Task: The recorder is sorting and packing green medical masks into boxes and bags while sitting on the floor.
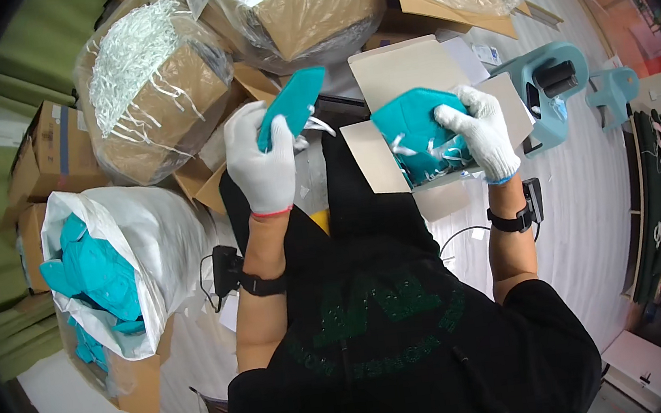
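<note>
In a white knit glove, my left hand (261, 153) grips a teal folded face mask (298, 102), its white ear loops hanging at the side. My right hand (485, 128), gloved too, has its fingers and thumb on another teal face mask (414, 119). That second mask is at the mouth of an open carton (378, 160) with its flaps spread. Below it, more teal masks (432, 164) with white loops show inside the carton. How many the right hand holds, I cannot tell.
A white sack (162, 234) of teal masks (97, 266) stands at left. Ahead, a plastic-lined box (164, 103) overflows with white straps (134, 57), beside another lined box (321, 12). Light-blue plastic stools (532, 77) stand at right, one bearing a dark cylinder (559, 78).
</note>
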`<state>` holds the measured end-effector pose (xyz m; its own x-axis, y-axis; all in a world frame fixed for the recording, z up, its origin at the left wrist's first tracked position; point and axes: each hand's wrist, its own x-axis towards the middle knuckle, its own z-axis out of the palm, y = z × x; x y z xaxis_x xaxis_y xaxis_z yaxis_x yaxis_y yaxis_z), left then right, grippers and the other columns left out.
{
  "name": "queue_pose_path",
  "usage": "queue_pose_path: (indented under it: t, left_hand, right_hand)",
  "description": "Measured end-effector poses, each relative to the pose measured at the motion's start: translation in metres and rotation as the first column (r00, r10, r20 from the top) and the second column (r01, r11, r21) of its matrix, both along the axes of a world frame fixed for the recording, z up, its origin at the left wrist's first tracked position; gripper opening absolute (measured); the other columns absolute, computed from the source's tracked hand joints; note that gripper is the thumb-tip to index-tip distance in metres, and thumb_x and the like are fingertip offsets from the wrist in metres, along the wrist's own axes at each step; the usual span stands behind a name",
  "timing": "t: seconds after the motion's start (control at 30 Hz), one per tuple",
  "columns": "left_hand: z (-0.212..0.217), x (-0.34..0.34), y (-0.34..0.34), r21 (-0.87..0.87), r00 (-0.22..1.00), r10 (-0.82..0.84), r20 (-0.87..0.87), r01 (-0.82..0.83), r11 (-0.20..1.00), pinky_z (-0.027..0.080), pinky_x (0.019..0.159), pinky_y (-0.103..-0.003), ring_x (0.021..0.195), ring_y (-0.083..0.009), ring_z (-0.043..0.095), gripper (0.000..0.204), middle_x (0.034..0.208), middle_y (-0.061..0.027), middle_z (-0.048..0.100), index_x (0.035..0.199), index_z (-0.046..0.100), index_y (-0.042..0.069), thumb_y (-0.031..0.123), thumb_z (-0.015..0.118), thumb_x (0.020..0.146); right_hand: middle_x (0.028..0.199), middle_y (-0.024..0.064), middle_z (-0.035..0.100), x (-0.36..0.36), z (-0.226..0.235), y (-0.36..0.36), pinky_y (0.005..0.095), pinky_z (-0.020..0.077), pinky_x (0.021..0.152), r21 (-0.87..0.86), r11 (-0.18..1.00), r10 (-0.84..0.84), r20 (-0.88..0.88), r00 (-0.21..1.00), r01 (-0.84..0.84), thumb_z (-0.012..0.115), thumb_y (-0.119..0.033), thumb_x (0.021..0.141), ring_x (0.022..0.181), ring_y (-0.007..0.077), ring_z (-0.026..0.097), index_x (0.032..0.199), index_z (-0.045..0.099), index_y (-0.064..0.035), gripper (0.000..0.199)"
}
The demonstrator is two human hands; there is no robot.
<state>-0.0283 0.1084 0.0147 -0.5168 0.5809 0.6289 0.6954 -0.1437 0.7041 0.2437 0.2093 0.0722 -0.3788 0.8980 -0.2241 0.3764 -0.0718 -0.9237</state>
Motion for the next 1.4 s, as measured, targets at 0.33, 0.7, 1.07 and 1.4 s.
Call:
queue_pose_path:
  t: [0.33, 0.7, 1.07, 1.4]
  left_hand:
    - [0.012, 0.019, 0.005, -0.138, 0.841, -0.155, 0.518, 0.261, 0.955, 0.048, 0.071, -0.022, 0.078, -0.0069, 0.06, 0.019, 0.087, -0.0034, 0.067, 0.1, 0.066, -0.003, 0.01, 0.066, 0.086]
    - [0.002, 0.006, 0.004, -0.022, 0.979, 0.165, -0.118, -0.168, 0.985, 0.049, 0.062, -0.034, 0.066, -0.0241, 0.063, 0.013, 0.075, -0.006, 0.066, 0.092, 0.067, 0.008, 0.017, 0.07, 0.082]
    - [0.002, 0.043, 0.001, -0.06, 0.69, -0.332, 0.643, 0.477, 0.877, 0.05, 0.066, -0.028, 0.071, -0.0106, 0.061, 0.035, 0.085, -0.0055, 0.065, 0.108, 0.059, 0.0, 0.021, 0.072, 0.083]
    - [-0.016, 0.018, 0.008, 0.35, 0.199, -0.432, 0.88, 0.345, 0.871, 0.046, 0.091, -0.029, 0.1, -0.0138, 0.059, 0.025, 0.113, -0.0086, 0.062, 0.115, 0.057, -0.005, 0.006, 0.054, 0.093]
  right_hand:
    - [0.081, -0.0006, 0.06, -0.04, -0.02, 0.007, 0.0216, 0.0449, 0.067, 0.068, 0.988, 0.149, -0.195, 0.969, -0.138, 0.056, -0.013, 0.092, 0.072, 0.0062, 0.053, 0.097, 0.064, 0.0013, 0.017]
    - [0.061, 0.0129, 0.06, -0.06, -0.022, -0.001, 0.0394, 0.0473, 0.051, 0.627, 0.749, -0.148, 0.471, 0.87, -0.213, 0.056, -0.026, 0.093, 0.055, 0.0291, 0.061, 0.089, 0.062, -0.0046, 0.023]
    - [0.079, 0.0112, 0.066, -0.099, -0.025, -0.02, 0.0269, 0.0506, 0.062, 0.013, 0.989, 0.146, -0.323, 0.935, -0.15, 0.049, -0.029, 0.097, 0.066, 0.0161, 0.064, 0.121, 0.056, 0.0028, 0.04]
    - [0.12, 0.0092, 0.059, -0.093, -0.04, -0.002, 0.0318, 0.044, 0.094, -0.091, 0.951, 0.215, -0.493, 0.843, -0.296, 0.073, -0.019, 0.08, 0.106, 0.0144, 0.055, 0.135, 0.046, 0.0004, 0.064]
